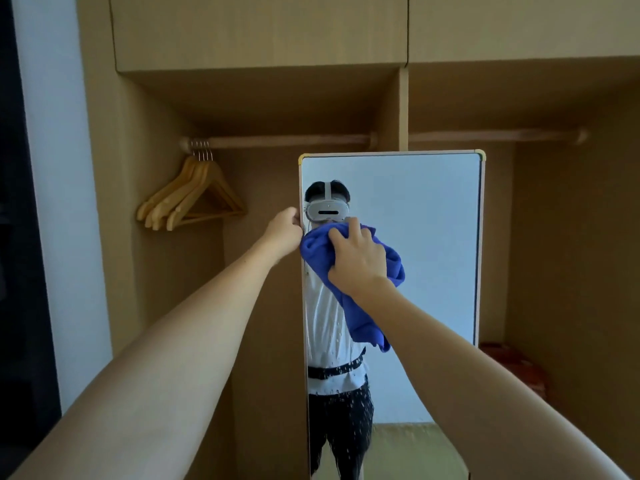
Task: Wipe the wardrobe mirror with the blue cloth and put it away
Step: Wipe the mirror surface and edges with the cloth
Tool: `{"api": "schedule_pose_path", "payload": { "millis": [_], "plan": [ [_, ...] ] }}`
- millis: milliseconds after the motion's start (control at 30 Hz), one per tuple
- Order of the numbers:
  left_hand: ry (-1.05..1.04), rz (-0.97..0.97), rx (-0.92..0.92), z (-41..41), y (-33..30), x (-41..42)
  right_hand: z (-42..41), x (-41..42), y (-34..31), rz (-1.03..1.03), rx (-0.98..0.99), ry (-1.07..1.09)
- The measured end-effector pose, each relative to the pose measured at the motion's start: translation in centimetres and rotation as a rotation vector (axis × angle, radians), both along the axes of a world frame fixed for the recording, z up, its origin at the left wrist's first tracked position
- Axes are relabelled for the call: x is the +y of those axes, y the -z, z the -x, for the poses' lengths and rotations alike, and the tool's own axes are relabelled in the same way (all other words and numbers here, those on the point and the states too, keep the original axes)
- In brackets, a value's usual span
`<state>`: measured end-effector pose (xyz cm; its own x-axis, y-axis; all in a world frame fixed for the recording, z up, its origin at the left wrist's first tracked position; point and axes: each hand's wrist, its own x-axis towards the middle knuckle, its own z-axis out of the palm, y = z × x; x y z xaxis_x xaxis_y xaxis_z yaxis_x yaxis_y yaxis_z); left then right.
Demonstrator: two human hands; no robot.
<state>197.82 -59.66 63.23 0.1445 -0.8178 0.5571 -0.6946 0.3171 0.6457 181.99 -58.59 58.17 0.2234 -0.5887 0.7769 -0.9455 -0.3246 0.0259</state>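
Note:
A tall framed mirror point(433, 237) stands inside the open wooden wardrobe. Water drops speckle its lower left part. My right hand point(358, 259) presses a bunched blue cloth point(367, 323) against the glass near the mirror's upper left, fingers spread over the cloth's top. A tail of the cloth hangs down below my wrist. My left hand point(284, 233) grips the mirror's left frame edge at about the same height, fingers wrapped behind the edge and hidden.
Several wooden hangers point(194, 195) hang on the rail point(277, 142) at the left. A vertical divider point(403, 109) splits the wardrobe behind the mirror. A reddish object point(512, 362) sits low at the right.

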Motion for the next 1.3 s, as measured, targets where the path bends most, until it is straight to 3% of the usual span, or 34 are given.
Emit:
{"api": "schedule_pose_path", "payload": {
  "millis": [233, 433, 533, 600, 733, 1067, 1300],
  "plan": [
    [0.122, -0.067, 0.178, 0.6, 0.9, 1.0, -1.0, 0.3, -5.0, 0.113, -0.233, -0.078],
    [0.173, -0.128, 0.213, 0.3, 2.4, 1.3, -2.6, -0.7, -0.8, -0.031, -0.126, -0.028],
    [0.042, -0.45, -0.179, -0.1, 5.4, 1.2, -2.4, -0.5, 3.2, -0.114, -0.009, 0.005],
    [0.039, -0.561, -0.216, -0.7, 8.2, 1.2, -2.0, -0.4, 4.2, -0.142, 0.064, 0.022],
    [0.067, -0.335, 0.085, -1.5, 8.5, 1.1, -1.2, -0.6, 2.9, -0.109, -0.053, 0.015],
    [0.137, -0.246, 0.186, -0.1, 6.4, -1.1, -0.5, -0.7, 2.0, -0.087, -0.103, 0.027],
    [0.082, -0.31, 0.198, -0.2, 6.5, -1.9, -1.6, -0.8, -2.9, 0.063, -0.129, 0.004]
  ]
}}
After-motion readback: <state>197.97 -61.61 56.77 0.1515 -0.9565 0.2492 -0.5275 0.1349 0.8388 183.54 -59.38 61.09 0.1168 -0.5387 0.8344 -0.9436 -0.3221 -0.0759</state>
